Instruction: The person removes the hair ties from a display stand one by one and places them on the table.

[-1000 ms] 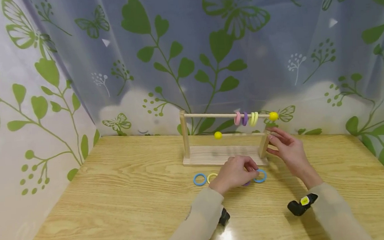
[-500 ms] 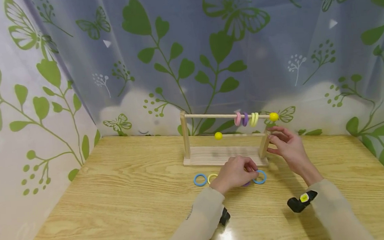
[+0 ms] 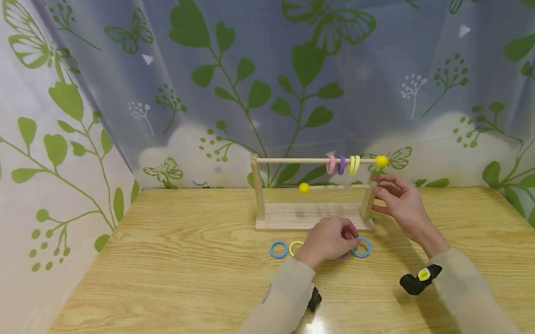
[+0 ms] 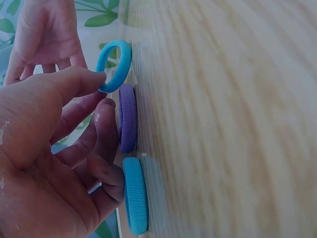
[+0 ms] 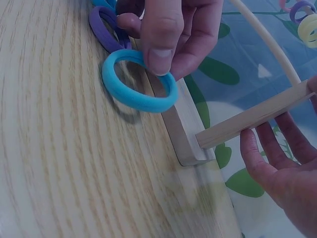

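Observation:
My left hand (image 3: 328, 239) pinches a blue hair tie (image 5: 136, 102) between thumb and forefinger, tilted up off the table in the wrist views. Beside its curled fingers lie a purple hair tie (image 4: 129, 119) and another blue one, both mostly hidden by the hand in the head view. At the right end of a wooden rack (image 3: 294, 217), my right hand (image 3: 403, 212) grips the upright post (image 5: 252, 116), fingers behind it. Pink (image 3: 327, 166), purple (image 3: 341, 166) and two yellow hair ties (image 3: 352, 166) hang on the rack's upper rod (image 3: 290, 160).
Left of my left hand, a blue hair tie (image 3: 272, 250) and a yellow one (image 3: 291, 247) lie on the wooden table (image 3: 163, 278). Yellow balls cap the upper rod (image 3: 381, 161) and lower rod (image 3: 304, 188). A patterned curtain (image 3: 262, 84) stands behind the table.

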Available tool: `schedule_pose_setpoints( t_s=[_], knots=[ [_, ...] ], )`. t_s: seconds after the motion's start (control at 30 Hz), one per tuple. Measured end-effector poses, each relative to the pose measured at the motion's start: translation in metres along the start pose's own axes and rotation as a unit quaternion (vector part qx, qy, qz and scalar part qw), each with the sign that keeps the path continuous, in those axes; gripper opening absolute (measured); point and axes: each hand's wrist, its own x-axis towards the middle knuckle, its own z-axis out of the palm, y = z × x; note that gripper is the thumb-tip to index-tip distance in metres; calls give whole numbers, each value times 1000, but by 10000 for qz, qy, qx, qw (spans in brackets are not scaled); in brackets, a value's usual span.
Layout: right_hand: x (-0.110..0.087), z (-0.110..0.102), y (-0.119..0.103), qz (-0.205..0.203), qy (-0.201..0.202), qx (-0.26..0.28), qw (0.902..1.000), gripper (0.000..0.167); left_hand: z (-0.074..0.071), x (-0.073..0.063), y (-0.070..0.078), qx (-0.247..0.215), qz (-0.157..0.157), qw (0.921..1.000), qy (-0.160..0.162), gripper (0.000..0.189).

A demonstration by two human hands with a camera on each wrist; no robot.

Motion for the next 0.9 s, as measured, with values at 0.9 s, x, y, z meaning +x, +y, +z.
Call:
schedule_pose_setpoints(
  t_s=[0.9],
  knots=[
    [-3,2,6,-59,144,113,9998,33,-31,-26,-21,-806,361,9953,391,12]
  ],
)
